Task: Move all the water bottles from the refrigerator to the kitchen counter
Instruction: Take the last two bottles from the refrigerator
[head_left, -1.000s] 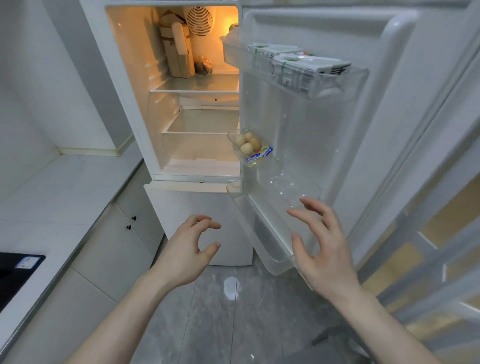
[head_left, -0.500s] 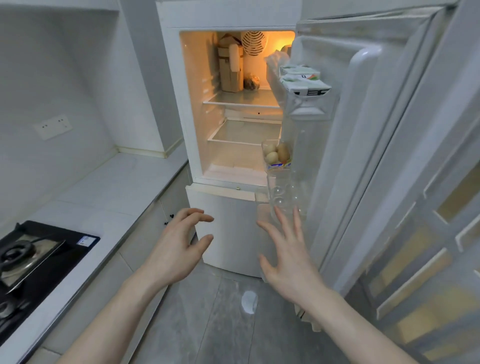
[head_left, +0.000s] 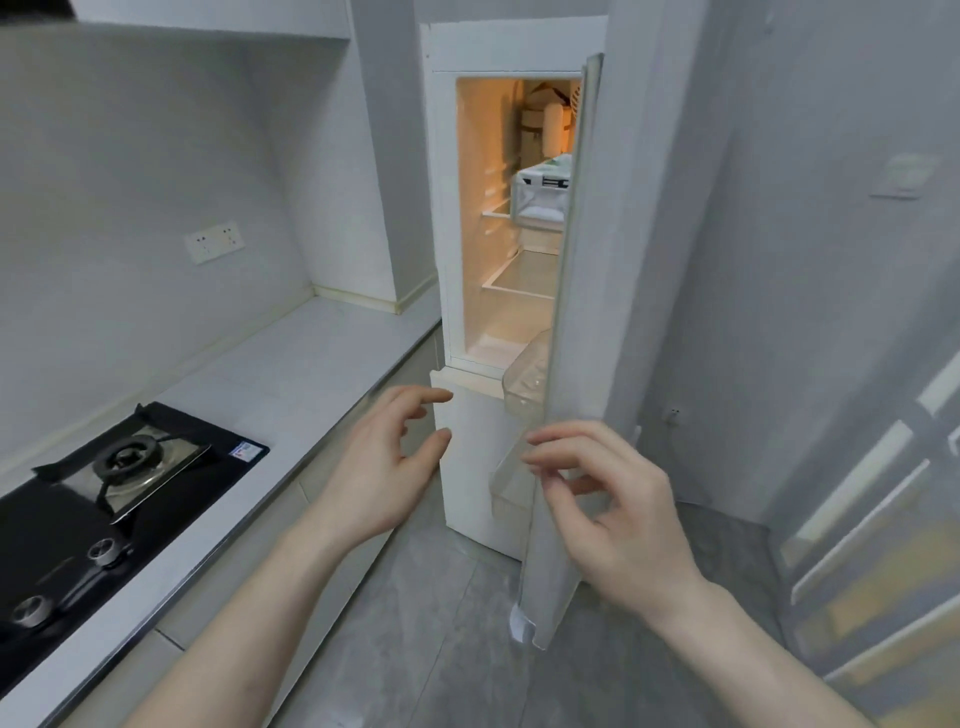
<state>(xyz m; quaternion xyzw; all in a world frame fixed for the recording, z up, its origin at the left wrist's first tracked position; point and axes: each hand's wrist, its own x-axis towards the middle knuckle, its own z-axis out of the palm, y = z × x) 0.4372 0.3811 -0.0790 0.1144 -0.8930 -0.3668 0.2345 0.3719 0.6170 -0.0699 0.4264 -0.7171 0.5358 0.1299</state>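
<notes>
The white refrigerator (head_left: 447, 218) stands at the far end of the kitchen counter (head_left: 311, 374), its inside lit orange. Its door (head_left: 569, 322) is swung most of the way towards shut, leaving a narrow gap. No water bottle shows in the gap, on the door shelves or on the counter. My left hand (head_left: 387, 462) floats in front of the lower freezer door with fingers apart, holding nothing. My right hand (head_left: 618, 514) is at the door's outer edge, fingers loosely curled and empty; I cannot tell whether it touches the door.
Milk cartons (head_left: 545, 182) sit in the upper door shelf. A black gas hob (head_left: 104, 499) is set in the counter at the left. A wall socket (head_left: 214, 242) is above it. A glazed sliding door (head_left: 883, 545) stands to the right; grey floor tiles lie below.
The refrigerator door has swung from wide open to nearly shut. The view has pulled back and left, so the hob now shows. Both hands stayed empty and followed the door.
</notes>
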